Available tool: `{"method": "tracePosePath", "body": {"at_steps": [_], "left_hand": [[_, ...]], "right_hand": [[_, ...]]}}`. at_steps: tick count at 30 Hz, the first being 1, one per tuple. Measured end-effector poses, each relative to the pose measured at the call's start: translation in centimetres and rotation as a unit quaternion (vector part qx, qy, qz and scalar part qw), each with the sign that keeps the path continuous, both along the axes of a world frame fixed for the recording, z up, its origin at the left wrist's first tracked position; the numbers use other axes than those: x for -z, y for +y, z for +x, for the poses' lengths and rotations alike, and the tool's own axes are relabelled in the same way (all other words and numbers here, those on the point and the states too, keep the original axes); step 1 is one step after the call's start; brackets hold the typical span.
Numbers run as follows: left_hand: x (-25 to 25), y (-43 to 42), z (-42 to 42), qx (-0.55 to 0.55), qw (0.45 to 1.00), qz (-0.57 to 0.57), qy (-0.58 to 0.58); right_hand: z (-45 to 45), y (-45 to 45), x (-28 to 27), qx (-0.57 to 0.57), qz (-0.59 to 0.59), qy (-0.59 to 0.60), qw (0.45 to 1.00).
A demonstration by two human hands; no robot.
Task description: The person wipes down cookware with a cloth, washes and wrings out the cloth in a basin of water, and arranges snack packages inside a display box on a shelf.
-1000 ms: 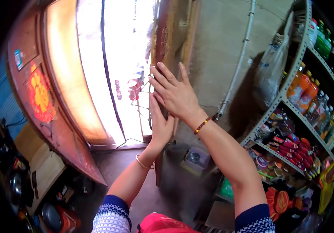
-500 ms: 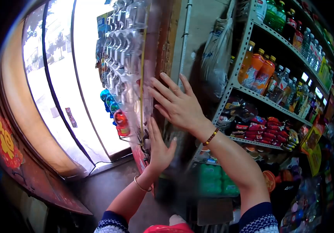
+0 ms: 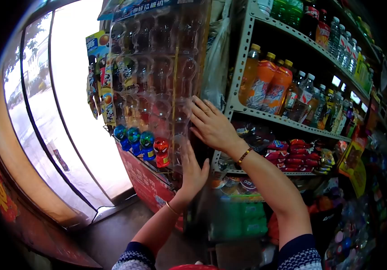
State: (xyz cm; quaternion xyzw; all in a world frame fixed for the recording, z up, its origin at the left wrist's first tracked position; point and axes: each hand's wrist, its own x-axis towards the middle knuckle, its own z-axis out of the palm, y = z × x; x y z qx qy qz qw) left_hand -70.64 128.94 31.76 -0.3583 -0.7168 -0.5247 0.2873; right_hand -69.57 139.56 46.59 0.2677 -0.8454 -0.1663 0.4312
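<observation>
A clear plastic display panel [image 3: 150, 67] with rows of moulded pockets hangs upright in the middle. Its bottom row holds several small toys, blue ones [image 3: 133, 139] and a red one [image 3: 161, 152]. My right hand [image 3: 213, 127], with a beaded bracelet, lies flat with fingers apart against the panel's right edge. Just below it, my left hand [image 3: 193, 173], with a bangle, is open, its fingertips at the panel's lower right edge. Neither hand is wrapped round anything.
At the right, a metal shelf [image 3: 288, 121] carries bottles [image 3: 276, 85] and red packets [image 3: 299, 155]. A bright doorway [image 3: 76, 90] with dark strips is at the left, beside a red door [image 3: 36, 229]. Green packs [image 3: 238, 220] stand low behind my hands.
The view has turned right. The display panel has swung from nearly edge-on to face me, showing its pockets and toys. Both hands have stayed against its edge.
</observation>
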Motion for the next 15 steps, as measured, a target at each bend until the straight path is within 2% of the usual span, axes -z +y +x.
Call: {"method": "tracePosePath", "body": {"at_steps": [5,11,13,15], "left_hand": [[0.1,4.5,-1.9,-0.014,1.0,-0.014,0.012],[0.8,8.6,-4.1,-0.041,0.999,-0.018,0.006],[1.2,9.4,-4.6,-0.026,0.999,-0.027,-0.024],[2.1,10.2,-5.0,-0.079,0.995,-0.053,-0.024]], "right_hand": [[-1.3,3.8,0.1,0.018,-0.009,-0.002,1.0],[-2.9,6.9,0.0,0.094,0.016,-0.013,0.995],[-3.5,7.6,0.1,0.083,0.038,-0.01,0.996],[-4.3,7.8,0.5,0.06,0.036,-0.003,0.998]]}}
